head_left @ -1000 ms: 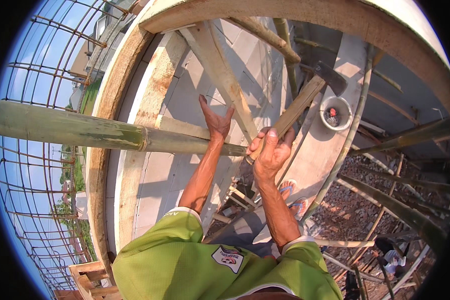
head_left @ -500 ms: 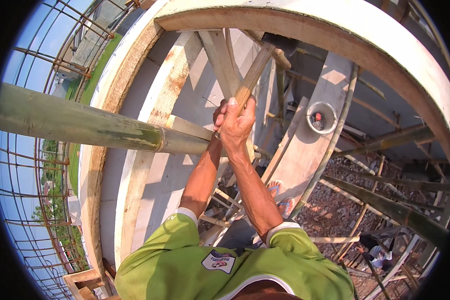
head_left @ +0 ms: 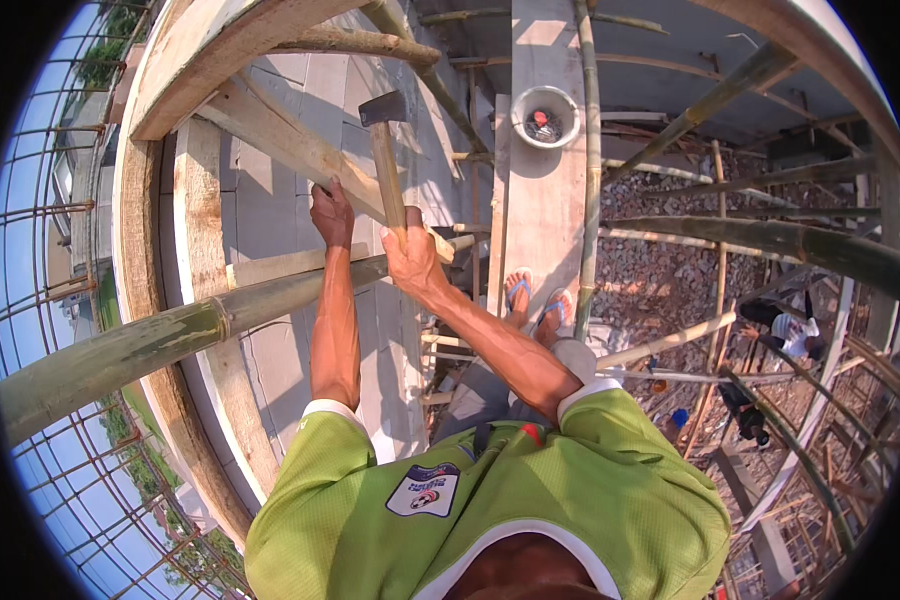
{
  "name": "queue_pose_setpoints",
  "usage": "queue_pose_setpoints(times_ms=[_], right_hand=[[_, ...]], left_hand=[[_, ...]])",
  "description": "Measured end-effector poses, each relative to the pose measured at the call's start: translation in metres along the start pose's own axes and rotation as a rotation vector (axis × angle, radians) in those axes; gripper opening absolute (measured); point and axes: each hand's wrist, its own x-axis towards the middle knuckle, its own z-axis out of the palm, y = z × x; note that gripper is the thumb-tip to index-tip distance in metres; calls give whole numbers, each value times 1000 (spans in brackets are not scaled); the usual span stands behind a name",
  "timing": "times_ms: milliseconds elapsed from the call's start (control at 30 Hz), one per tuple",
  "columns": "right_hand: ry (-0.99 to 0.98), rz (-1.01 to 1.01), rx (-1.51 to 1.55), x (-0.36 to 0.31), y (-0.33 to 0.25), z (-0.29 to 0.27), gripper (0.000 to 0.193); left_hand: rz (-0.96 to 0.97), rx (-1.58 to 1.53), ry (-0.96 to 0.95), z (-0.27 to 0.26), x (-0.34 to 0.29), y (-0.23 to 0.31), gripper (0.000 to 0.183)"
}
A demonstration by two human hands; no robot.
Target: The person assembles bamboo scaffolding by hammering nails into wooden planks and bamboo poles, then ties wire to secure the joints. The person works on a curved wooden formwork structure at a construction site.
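My right hand (head_left: 412, 258) is wrapped round the wooden handle of a hammer (head_left: 387, 170), whose dark metal head points up and away from me. A pale timber brace (head_left: 310, 150) runs slantwise behind the hammer, its near end beside my right hand. My left hand (head_left: 332, 213) is closed, with curled fingers and raised thumb against the brace's lower edge; whatever it pinches is too small or hidden to make out. Below my hands, a thick green bamboo pole (head_left: 120, 365) crosses from the left, passing behind my left forearm.
Curved timber formwork (head_left: 205, 70) arches over the far left, with a rebar grid (head_left: 40, 215) outside it. My sandalled feet (head_left: 518, 290) stand on a plank (head_left: 547, 50) that carries a bucket (head_left: 519, 120). Bamboo poles (head_left: 770, 235) cross above rubble, where people (head_left: 795, 335) are below.
My hands, close together before, are now apart, the left one at the brace. The hammer has tilted upright with its head clear. My view has shifted, so the plank and bucket show further left.
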Motion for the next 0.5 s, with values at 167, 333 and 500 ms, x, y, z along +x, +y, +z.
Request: queue_pose_setpoints(times_ms=[167,333,500], right_hand=[[-91,432,-172,-83,113,-99,31],[174,784,106,-155,203,-168,35],[374,1090,195,-162,256,-202,24]], left_hand=[[74,40,138,39,-19,-26,60],[97,-65,-192,96,-128,38,79],[165,-162,-797,221,-205,43,55]])
